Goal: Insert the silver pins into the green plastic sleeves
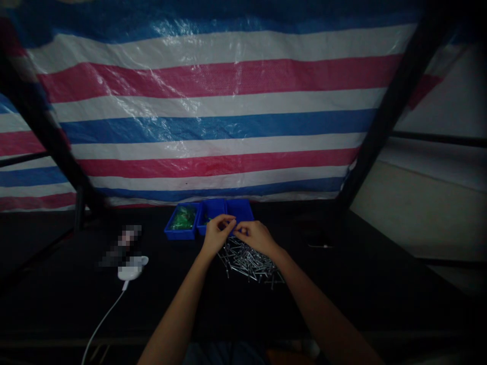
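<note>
My left hand (217,232) and my right hand (255,235) meet fingertip to fingertip just in front of the blue bins. Both are closed in a pinch; whatever is between the fingers is too small and dark to make out. Under and beside my right hand lies a loose pile of thin silver metal pins (249,261), which look like rivets or nails. The left blue bin (180,234) holds a bag of green pieces (183,218). A middle blue bin (212,205) and a right blue bin (240,207) stand beside it, partly hidden by my hands.
On the left of the black table (160,304) lies a white round device (131,268) with a white cable (102,322). A dark item, partly blurred out, lies behind it. A dark flat object (319,238) is at the right. A striped plastic sheet (220,121) hangs behind, between dark posts.
</note>
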{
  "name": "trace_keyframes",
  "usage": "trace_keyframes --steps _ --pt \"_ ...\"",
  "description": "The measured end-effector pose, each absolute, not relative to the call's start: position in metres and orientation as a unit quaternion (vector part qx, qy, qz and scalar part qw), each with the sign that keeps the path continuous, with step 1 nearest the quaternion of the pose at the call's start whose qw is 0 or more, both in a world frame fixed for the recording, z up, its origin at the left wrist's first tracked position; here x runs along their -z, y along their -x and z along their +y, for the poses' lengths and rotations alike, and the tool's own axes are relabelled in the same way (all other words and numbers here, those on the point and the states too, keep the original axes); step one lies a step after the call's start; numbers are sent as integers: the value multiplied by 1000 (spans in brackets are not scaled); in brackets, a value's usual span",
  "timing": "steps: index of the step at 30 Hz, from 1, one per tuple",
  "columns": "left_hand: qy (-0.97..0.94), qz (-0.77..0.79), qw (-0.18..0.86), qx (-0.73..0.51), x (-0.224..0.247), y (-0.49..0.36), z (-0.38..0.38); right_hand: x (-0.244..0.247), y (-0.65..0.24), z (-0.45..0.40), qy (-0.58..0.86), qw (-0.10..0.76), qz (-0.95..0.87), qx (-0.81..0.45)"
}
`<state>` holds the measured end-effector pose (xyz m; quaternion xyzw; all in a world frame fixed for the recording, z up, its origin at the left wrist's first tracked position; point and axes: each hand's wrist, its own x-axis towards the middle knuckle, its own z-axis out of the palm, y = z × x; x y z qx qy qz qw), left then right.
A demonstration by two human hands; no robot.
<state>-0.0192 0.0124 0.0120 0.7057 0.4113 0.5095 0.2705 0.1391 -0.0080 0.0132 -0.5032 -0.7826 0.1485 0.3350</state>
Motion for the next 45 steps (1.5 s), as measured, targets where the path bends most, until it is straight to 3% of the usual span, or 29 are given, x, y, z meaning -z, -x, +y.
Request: trace_keyframes --steps 20,33,45 --pt "-708 393 306 -500 -22 13 3 -12 -145 -2 535 380 -741 -143" --pt "-721 347 366 -475 -20 9 0 -8 -152 15 431 543 -646 -320" --pt "-727 351 352 -473 -17 11 1 -26 -150 5 410 558 -598 -403"
